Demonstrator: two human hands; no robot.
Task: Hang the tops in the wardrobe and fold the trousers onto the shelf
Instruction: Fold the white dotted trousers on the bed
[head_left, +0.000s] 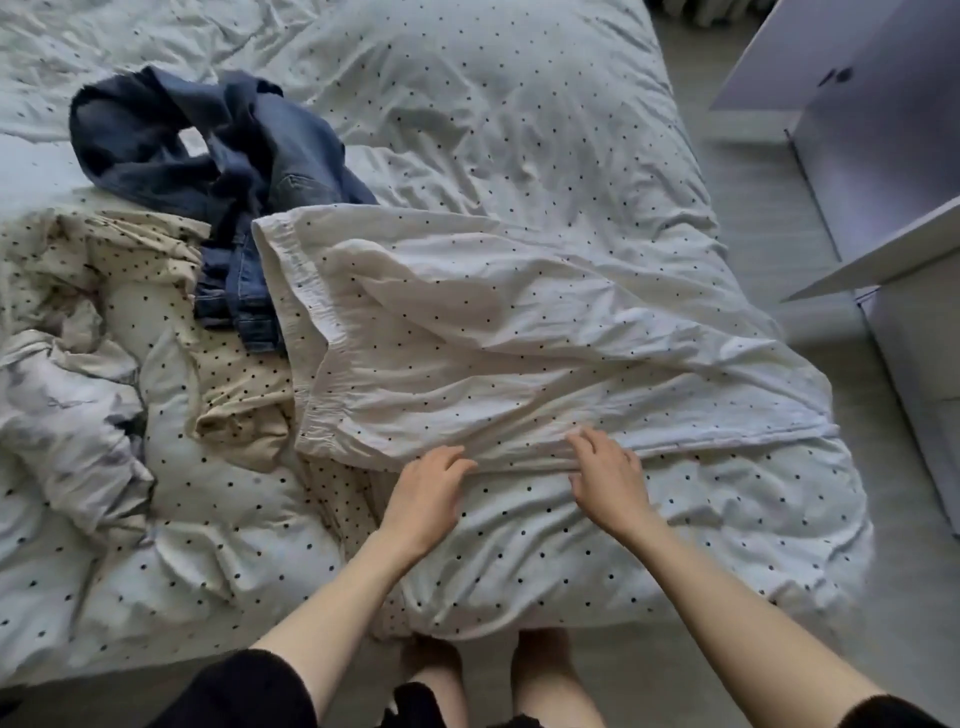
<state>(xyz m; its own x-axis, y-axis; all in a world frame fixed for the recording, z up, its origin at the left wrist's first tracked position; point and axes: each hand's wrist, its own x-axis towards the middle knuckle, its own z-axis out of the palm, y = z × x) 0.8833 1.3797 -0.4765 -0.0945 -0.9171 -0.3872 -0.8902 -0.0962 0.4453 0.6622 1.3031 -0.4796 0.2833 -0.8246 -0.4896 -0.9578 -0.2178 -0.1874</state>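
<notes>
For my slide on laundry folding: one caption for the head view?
Both hands, left and right, smooth white dotted trousers on the bed beside crumpled jeans.

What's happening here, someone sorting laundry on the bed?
A person stands at the bed, working on white dotted trousers spread flat across the duvet. The left hand and right hand both rest on the near edge of the fabric, fingers relaxed. Crumpled blue jeans and a cream dotted garment lie waiting to the left. A white wardrobe door stands open at right.
</notes>
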